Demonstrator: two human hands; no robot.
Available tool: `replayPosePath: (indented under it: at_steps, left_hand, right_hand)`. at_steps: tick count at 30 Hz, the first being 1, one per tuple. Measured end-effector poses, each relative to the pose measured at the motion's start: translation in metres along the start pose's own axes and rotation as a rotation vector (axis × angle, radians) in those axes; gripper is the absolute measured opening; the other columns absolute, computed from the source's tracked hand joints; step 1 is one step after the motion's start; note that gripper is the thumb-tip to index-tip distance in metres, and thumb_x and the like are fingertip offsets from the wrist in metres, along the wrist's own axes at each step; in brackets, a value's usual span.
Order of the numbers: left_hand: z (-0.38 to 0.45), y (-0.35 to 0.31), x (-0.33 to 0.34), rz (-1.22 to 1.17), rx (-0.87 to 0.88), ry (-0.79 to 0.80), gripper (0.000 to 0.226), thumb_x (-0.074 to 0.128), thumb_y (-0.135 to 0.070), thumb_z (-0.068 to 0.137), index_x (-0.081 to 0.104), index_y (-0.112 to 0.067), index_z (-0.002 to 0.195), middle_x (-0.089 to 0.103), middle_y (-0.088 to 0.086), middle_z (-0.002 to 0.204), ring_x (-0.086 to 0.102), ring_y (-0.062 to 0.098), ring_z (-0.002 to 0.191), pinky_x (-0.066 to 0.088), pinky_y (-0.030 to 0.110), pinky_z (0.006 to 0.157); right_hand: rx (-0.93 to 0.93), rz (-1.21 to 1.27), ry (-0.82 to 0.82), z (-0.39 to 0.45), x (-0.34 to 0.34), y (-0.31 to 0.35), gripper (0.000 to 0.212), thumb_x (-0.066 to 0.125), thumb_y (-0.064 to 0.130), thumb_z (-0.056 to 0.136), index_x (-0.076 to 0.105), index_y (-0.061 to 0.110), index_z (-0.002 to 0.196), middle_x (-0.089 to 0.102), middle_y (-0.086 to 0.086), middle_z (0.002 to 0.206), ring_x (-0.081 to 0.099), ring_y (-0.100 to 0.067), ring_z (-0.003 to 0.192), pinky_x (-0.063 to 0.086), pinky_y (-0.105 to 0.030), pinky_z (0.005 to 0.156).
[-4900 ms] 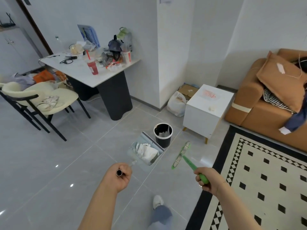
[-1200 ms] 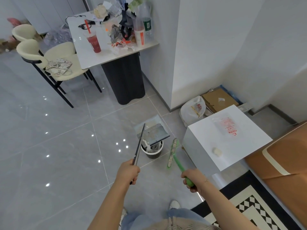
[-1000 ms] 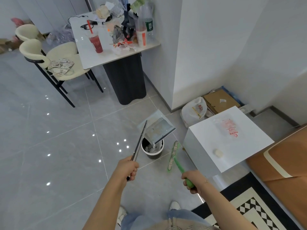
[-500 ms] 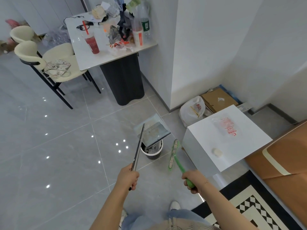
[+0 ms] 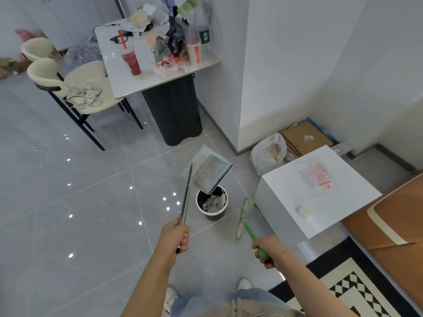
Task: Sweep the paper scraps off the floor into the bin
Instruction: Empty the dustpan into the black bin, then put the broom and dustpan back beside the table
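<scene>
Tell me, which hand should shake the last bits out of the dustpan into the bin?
The left hand, probably. Its grip is already round the dustpan's metal handle, and the dustpan is tilted with its corner over the bin. The right hand is busy holding the green broom.

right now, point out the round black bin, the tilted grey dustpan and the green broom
round black bin (image 5: 214, 215), head view, on its ribbed front wall
tilted grey dustpan (image 5: 209, 172), head view, on its pan face
green broom (image 5: 243, 218), head view, on its bristle head
</scene>
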State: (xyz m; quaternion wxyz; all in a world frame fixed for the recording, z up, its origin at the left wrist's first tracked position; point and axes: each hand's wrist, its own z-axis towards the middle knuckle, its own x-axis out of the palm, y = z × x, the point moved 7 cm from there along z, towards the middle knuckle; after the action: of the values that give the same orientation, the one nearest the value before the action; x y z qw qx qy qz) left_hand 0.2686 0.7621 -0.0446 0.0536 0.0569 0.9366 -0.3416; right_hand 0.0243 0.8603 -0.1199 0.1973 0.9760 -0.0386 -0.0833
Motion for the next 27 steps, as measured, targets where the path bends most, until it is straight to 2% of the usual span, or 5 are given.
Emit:
replayPosePath:
  at_steps: [9,14,21,27]
  left_hand:
    - [0.004,-0.030,-0.022,-0.162,0.001,-0.045,0.033,0.041,0.009,0.091,0.036,-0.013,0.066,0.030,-0.009,0.033,0.024,0.003,0.023,0.020,0.007,0.030]
    - [0.034,-0.039,-0.055,-0.208,-0.075,-0.095,0.031,0.040,0.008,0.093,0.039,-0.010,0.068,0.030,-0.008,0.028,0.024,0.002,0.019,0.021,0.005,0.028]
    - [0.107,-0.065,-0.089,-0.112,-0.165,-0.108,0.030,0.041,0.009,0.091,0.041,-0.007,0.065,0.033,-0.005,0.025,0.027,0.004,0.017,0.026,0.004,0.031]
    - [0.170,-0.087,-0.090,0.035,-0.247,-0.037,0.023,0.044,0.009,0.089,0.048,-0.002,0.069,0.036,-0.001,0.024,0.031,0.005,0.016,0.031,0.006,0.030]
  right_hand:
    - [0.042,0.027,0.072,0.005,0.019,0.002,0.001,0.048,0.006,0.088,0.048,0.006,0.087,0.049,-0.009,0.059,0.035,-0.014,0.042,0.024,-0.016,0.037]
    - [0.086,0.044,0.084,0.009,0.035,0.003,0.003,0.050,0.006,0.086,0.051,0.005,0.089,0.049,-0.008,0.059,0.036,-0.013,0.041,0.025,-0.016,0.037]
    - [0.200,0.094,0.054,0.015,0.080,0.018,0.008,0.050,0.007,0.087,0.049,0.007,0.079,0.048,-0.007,0.057,0.035,-0.012,0.038,0.024,-0.014,0.038]
    - [0.221,0.189,0.020,0.018,0.109,0.048,0.005,0.048,0.008,0.088,0.049,0.006,0.084,0.048,-0.005,0.057,0.035,-0.010,0.039,0.022,-0.018,0.042]
